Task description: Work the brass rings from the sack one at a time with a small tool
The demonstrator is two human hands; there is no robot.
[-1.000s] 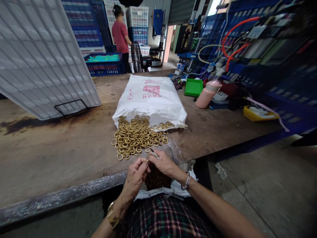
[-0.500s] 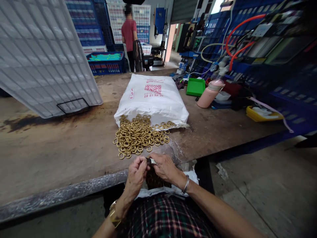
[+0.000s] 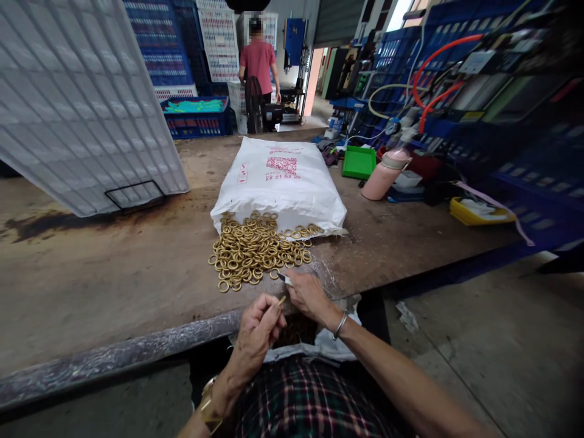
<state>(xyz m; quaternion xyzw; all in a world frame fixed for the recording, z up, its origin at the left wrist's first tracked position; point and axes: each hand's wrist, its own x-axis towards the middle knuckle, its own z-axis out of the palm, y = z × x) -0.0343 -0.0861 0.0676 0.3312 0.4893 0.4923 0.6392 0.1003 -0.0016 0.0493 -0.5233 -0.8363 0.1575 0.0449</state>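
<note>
My left hand (image 3: pixel 261 323) pinches a brass ring (image 3: pixel 282 300), which shows edge-on at the fingertips over my lap. Closed around a small tool with a dark tip and a whitish part (image 3: pixel 285 278), my right hand (image 3: pixel 308 297) is at the table's front edge; the tool's exact kind is too small to make out. Its tip reaches a single ring (image 3: pixel 274 274) at the front of the pile; whether they touch I cannot tell. The heap of brass rings (image 3: pixel 250 246) spills from the mouth of a white woven sack (image 3: pixel 278 194) with red print. Below my hands lies an open bag (image 3: pixel 296 351) with dark contents.
A white ribbed plastic crate (image 3: pixel 91 109) stands tilted at the left. To the right are a green tray (image 3: pixel 359 162), a pink bottle (image 3: pixel 382 179), a yellow tray (image 3: pixel 481 213) and red air hoses (image 3: pixel 417 79). A person in a red shirt (image 3: pixel 258 64) stands behind a fan.
My right hand has moved forward and up, away from my left, taking the tool toward the pile. A ring now shows in my left fingers. The person behind has shifted right.
</note>
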